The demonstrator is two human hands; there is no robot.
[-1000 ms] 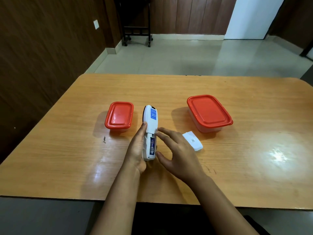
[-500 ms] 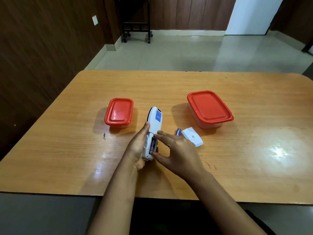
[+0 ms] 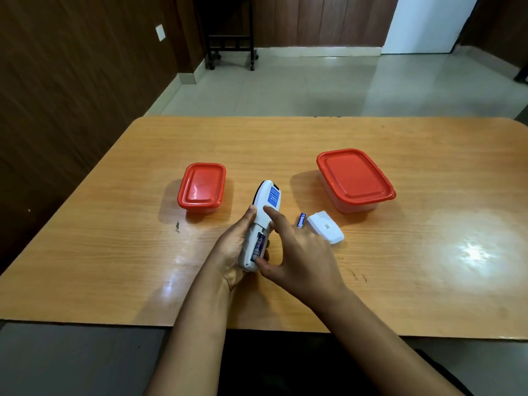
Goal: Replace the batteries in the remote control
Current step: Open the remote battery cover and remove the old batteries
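The white remote control (image 3: 264, 215) is gripped from its left side by the left hand (image 3: 233, 250), back upward, its battery bay uncovered with a battery (image 3: 258, 244) seated inside. The right hand (image 3: 297, 252) is spread over it, thumb at the near end and forefinger on the back; apparently nothing is clasped. Just right on the table (image 3: 428, 281) lie a loose battery (image 3: 301, 220) and the white cover (image 3: 325, 227). Beyond, a small red-lidded box (image 3: 202, 187) is set left, a larger one (image 3: 355, 178) right.

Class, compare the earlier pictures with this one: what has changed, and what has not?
The remote, once flat, is now tilted up in the left hand. The right hand moved onto its open compartment, uncovering a loose battery beside the cover. Both red-lidded boxes stayed closed.
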